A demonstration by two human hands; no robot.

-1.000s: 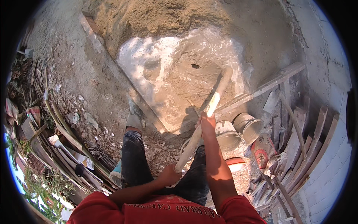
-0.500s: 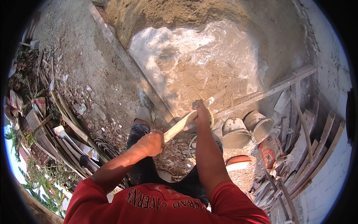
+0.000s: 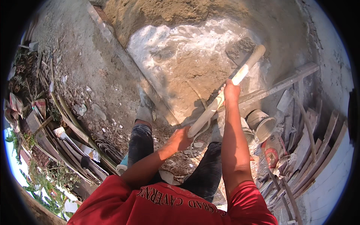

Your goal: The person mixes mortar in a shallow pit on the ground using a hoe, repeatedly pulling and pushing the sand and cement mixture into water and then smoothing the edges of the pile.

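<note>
My left hand (image 3: 180,138) is closed round the butt end of a hoe's pale wooden handle (image 3: 209,112), just in front of my legs. Farther up the shaft, my right hand (image 3: 231,92) also grips it. The handle slants away to the far right, and its mortar-caked blade (image 3: 240,50) sits at the right part of the wet mix. Foamy grey-white water covers the far side of this sandy wet mix (image 3: 183,77). Whether the blade's edge is sunk into the mix, I cannot tell.
Sand (image 3: 176,11) is heaped beyond the puddle. A left board (image 3: 125,60) and a right board (image 3: 279,87) border the mix. Near my right forearm stand buckets (image 3: 261,123), a paper sack (image 3: 275,150) and stacked planks (image 3: 315,153) by the wall (image 3: 332,82). Bamboo poles (image 3: 80,133) lie left.
Both hands have swung the hoe right and farther out; its blade now shows at the mix's right side. My right forearm now covers part of the buckets.
</note>
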